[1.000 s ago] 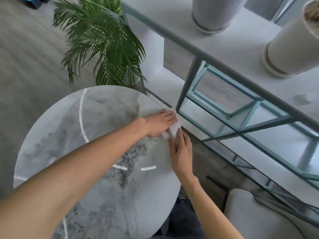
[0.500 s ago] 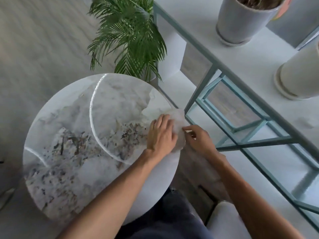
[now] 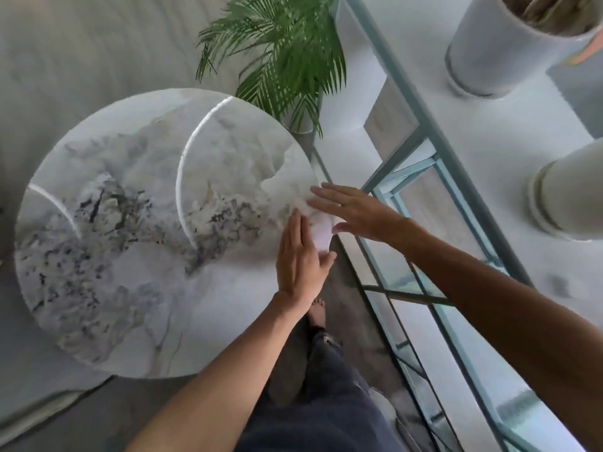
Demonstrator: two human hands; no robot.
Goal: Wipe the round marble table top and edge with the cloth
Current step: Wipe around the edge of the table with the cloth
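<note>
Wiping at the table [image 3: 137,288] right rim, cloth [image 3: 321,228] bunched on the edge between flat, spread left hand [image 3: 301,259] and right hand [image 3: 354,212], neither gripping it; better to press a palm down and follow the curve.

One round table [image 3: 137,256] stands at the left. Two hands are over its right edge: the left hand [image 3: 301,259] nearer, the right hand [image 3: 355,210] farther. One white cloth [image 3: 318,228] lies between them. One green plant [image 3: 277,57] rises at the far side of the table. Two pale pots sit on the white ledge at the right: one pot [image 3: 502,50] far, the other pot [image 3: 567,194] nearer. One bare foot [image 3: 317,313] shows below the table edge.
</note>
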